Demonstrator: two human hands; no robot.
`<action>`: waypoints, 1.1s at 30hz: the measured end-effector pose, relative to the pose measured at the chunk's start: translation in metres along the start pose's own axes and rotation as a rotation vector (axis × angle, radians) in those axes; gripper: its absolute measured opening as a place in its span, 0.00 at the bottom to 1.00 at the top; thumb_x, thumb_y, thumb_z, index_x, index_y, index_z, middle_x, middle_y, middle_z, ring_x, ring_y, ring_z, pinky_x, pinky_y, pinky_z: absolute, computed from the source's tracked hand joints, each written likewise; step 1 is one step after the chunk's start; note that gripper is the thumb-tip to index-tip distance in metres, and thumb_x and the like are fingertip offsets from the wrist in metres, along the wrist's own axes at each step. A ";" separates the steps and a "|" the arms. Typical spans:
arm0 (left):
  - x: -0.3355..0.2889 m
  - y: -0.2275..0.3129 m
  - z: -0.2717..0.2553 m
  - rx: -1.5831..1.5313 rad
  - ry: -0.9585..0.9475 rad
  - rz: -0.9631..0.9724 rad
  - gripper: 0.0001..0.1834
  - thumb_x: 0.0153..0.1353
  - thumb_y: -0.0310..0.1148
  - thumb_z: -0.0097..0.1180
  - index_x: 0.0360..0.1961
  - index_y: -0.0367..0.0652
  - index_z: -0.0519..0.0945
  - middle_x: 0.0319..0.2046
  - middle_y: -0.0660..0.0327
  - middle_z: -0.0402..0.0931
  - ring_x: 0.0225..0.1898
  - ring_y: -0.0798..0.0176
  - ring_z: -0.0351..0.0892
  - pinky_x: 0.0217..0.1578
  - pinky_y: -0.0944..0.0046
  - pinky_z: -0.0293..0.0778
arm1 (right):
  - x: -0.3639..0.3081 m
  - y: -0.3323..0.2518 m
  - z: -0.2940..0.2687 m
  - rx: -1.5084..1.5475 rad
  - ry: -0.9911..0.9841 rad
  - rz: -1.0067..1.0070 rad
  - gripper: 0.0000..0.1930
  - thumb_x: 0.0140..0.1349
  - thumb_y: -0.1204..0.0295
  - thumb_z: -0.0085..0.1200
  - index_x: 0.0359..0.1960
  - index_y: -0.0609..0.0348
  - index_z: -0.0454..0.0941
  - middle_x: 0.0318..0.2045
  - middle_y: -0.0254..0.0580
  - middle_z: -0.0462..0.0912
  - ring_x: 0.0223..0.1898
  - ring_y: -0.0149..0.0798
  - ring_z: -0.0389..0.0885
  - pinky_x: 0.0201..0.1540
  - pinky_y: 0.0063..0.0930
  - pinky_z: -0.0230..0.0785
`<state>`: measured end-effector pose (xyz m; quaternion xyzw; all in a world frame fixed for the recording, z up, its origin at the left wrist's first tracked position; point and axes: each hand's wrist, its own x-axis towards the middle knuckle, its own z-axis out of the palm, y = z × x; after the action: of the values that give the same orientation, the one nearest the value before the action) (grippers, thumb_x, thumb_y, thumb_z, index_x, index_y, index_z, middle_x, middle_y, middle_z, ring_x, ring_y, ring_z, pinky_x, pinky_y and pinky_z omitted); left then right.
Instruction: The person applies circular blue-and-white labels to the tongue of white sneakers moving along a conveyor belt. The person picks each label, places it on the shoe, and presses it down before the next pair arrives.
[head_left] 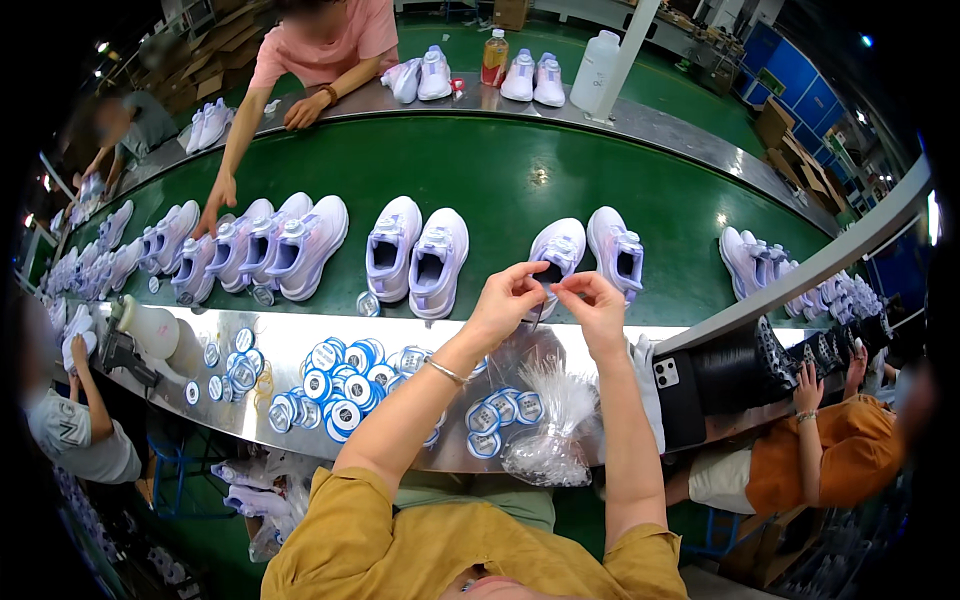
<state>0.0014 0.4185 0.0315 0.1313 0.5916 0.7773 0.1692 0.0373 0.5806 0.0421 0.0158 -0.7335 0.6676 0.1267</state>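
Observation:
My left hand (503,306) and my right hand (594,308) are close together over the front edge of the green belt, fingertips pinched. A thin thing seems to lie between them, too small to make out. Just beyond my hands stands a pair of white and lilac sneakers, the left sneaker (566,238) partly covered by my fingers and the right sneaker (607,232) beside it. Below my hands, a bundle of clear plastic strands (556,410) lies on the metal ledge. Several round blue and white tags (484,415) lie left of that bundle.
More round tags (345,385) are heaped on the metal ledge (225,405). Sneaker pairs (417,250) line the green belt (480,170). A phone (678,400) lies at right beneath a slanted metal post (800,270). Across the belt, a person in pink (330,55) reaches toward sneakers.

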 end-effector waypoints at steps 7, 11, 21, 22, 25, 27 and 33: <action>-0.003 0.000 -0.006 0.011 -0.014 -0.012 0.22 0.56 0.20 0.56 0.54 0.35 0.73 0.30 0.66 0.75 0.33 0.75 0.73 0.37 0.75 0.70 | -0.003 -0.006 0.012 -0.166 -0.043 -0.019 0.06 0.52 0.79 0.58 0.32 0.59 0.78 0.29 0.30 0.81 0.30 0.23 0.77 0.28 0.17 0.62; -0.004 0.004 -0.002 0.066 -0.021 0.016 0.23 0.56 0.20 0.55 0.55 0.34 0.72 0.31 0.66 0.76 0.33 0.74 0.73 0.38 0.73 0.70 | 0.000 0.000 0.009 -0.168 -0.035 -0.056 0.10 0.51 0.79 0.59 0.36 0.58 0.78 0.27 0.29 0.79 0.30 0.22 0.75 0.27 0.16 0.61; 0.004 -0.005 -0.012 0.140 -0.017 -0.002 0.19 0.56 0.18 0.52 0.51 0.29 0.71 0.28 0.64 0.76 0.31 0.73 0.74 0.35 0.72 0.72 | 0.006 -0.005 0.013 -0.107 -0.142 -0.018 0.12 0.51 0.77 0.58 0.39 0.59 0.78 0.25 0.29 0.78 0.28 0.22 0.73 0.28 0.17 0.62; 0.004 -0.004 -0.014 0.141 -0.020 -0.002 0.19 0.56 0.18 0.53 0.51 0.28 0.71 0.29 0.63 0.77 0.32 0.73 0.75 0.36 0.72 0.71 | 0.005 -0.007 0.014 -0.139 -0.146 -0.021 0.11 0.51 0.77 0.58 0.38 0.59 0.78 0.25 0.30 0.78 0.28 0.23 0.74 0.29 0.18 0.63; 0.001 -0.002 -0.017 0.060 0.043 -0.025 0.20 0.55 0.19 0.54 0.51 0.28 0.71 0.30 0.62 0.78 0.32 0.72 0.76 0.38 0.73 0.70 | 0.002 -0.012 0.016 -0.272 -0.146 -0.037 0.12 0.50 0.77 0.60 0.38 0.57 0.78 0.26 0.27 0.78 0.28 0.20 0.73 0.27 0.15 0.60; -0.002 -0.001 -0.016 0.092 0.037 -0.061 0.21 0.55 0.20 0.55 0.52 0.29 0.71 0.30 0.63 0.77 0.33 0.72 0.76 0.39 0.73 0.70 | -0.002 -0.007 0.019 -0.212 -0.114 -0.015 0.12 0.51 0.77 0.60 0.38 0.58 0.78 0.26 0.27 0.78 0.28 0.20 0.73 0.27 0.15 0.60; -0.004 0.003 -0.011 0.120 0.035 -0.101 0.20 0.56 0.20 0.54 0.51 0.30 0.72 0.30 0.63 0.78 0.34 0.71 0.76 0.40 0.72 0.71 | -0.003 -0.002 0.021 -0.074 -0.082 0.001 0.12 0.50 0.77 0.60 0.38 0.59 0.78 0.27 0.29 0.79 0.29 0.21 0.74 0.29 0.15 0.63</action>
<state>0.0003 0.4069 0.0315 0.0976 0.6457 0.7331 0.1900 0.0376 0.5594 0.0418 0.0381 -0.7621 0.6390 0.0970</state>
